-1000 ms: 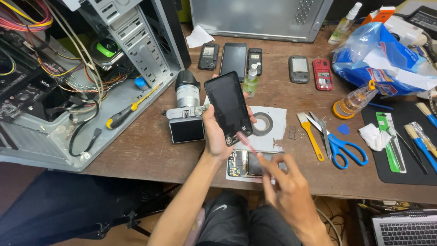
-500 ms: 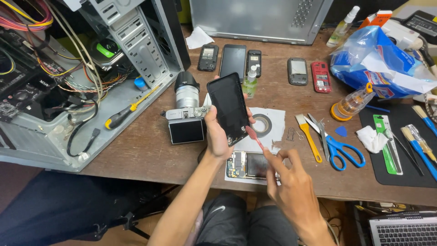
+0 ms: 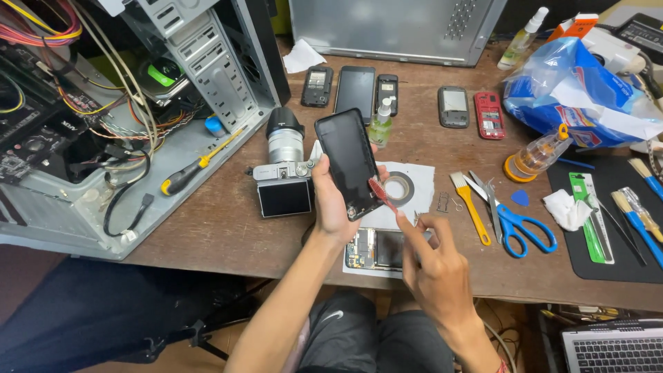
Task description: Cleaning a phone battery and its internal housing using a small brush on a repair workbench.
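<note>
Left hand (image 3: 331, 204) is closed around a black phone (image 3: 349, 162), holding it tilted above the desk (image 3: 221, 221), dark face toward the camera. Right hand (image 3: 435, 266) pinches a small red-headed brush (image 3: 380, 193); the bristle end touches the phone's lower right edge.

Containers: an open computer case (image 3: 138, 103) lies at left, full of coloured wires and boards. A blue and white plastic bag (image 3: 587, 97) sits at far right, contents hidden. A clear bottle with an orange cap (image 3: 539, 155) lies tilted beside it. A small spray bottle (image 3: 380, 124) stands just behind the phone; a taller one (image 3: 521, 38) stands at the back.

Surface: brown wooden desk. A silver camera (image 3: 283, 173) rests just beside the left hand. White paper under the hands carries a tape roll (image 3: 399, 188) and an opened phone body (image 3: 376, 249). A row of five handsets (image 3: 356, 90) lies behind. A yellow-handled screwdriver (image 3: 200, 166) leans out of the case. Blue scissors (image 3: 514, 221) and a yellow brush (image 3: 469, 200) lie right, next to a black mat (image 3: 621, 262) holding tools. A laptop corner (image 3: 615, 349) shows lower right.
</note>
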